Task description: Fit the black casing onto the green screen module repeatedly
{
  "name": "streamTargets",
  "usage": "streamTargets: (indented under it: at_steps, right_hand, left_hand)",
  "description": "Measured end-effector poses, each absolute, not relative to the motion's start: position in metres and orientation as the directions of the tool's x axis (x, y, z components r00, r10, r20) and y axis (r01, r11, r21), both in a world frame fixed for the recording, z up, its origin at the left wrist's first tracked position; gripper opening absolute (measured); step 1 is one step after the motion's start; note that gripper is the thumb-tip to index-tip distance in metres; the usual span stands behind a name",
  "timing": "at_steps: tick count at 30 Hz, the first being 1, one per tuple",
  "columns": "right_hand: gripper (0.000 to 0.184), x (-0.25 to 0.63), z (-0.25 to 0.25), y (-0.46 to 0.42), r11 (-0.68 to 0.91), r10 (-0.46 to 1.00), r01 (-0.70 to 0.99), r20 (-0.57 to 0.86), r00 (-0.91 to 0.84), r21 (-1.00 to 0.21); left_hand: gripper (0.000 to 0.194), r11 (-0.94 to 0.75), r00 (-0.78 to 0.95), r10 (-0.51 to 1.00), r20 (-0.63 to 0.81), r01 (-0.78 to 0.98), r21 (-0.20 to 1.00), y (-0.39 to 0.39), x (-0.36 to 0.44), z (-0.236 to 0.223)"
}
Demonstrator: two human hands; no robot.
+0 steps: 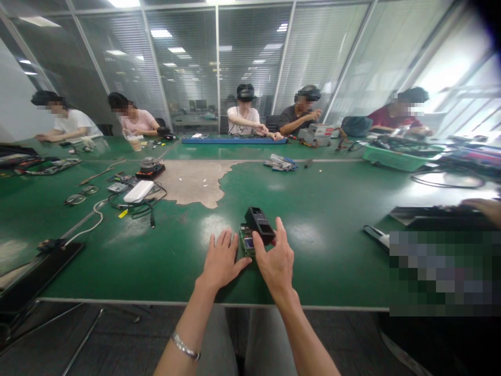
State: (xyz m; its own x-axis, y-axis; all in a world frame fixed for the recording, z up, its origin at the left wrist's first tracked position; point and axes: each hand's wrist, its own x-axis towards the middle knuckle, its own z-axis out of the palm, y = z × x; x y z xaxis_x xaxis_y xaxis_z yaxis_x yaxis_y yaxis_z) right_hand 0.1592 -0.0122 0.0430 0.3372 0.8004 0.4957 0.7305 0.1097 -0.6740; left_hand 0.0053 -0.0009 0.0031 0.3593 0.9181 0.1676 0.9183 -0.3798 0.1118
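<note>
My left hand (224,260) lies on the green table, fingers spread and flat, with its thumb at the near edge of a green circuit board (247,244) carrying a small screen. My right hand (276,261) has its thumb and fingers on either side of a black plastic case (259,223). The case is oblong with cut-outs in its face. It sits tilted over the right part of the board and hides some of it. Whether case and board touch, I cannot tell.
A white power bank (139,191) with black cables lies to the left, near a bare brown patch (191,180). Gloves (281,162) lie farther back. A green basket (399,159) stands at right. A co-worker's hand (483,209) is at the right edge; several people sit opposite.
</note>
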Motion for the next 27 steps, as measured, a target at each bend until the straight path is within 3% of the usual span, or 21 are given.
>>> streamTargets:
  at_steps: [10, 27]
  right_hand:
    - [0.077, 0.212, 0.005, -0.013, -0.02, 0.808, 0.763, 0.439, 0.393, -0.646]
    - [0.08, 0.21, -0.004, -0.017, 0.003, 0.839, 0.8, 0.437, 0.325, -0.6]
  left_hand:
    - [0.079, -0.381, 0.358, 0.918, 0.169, 0.914, 0.138, -0.002, 0.006, 0.006]
    - [0.07, -0.381, 0.353, 0.917, 0.184, 0.913, 0.146, -0.001, 0.007, 0.004]
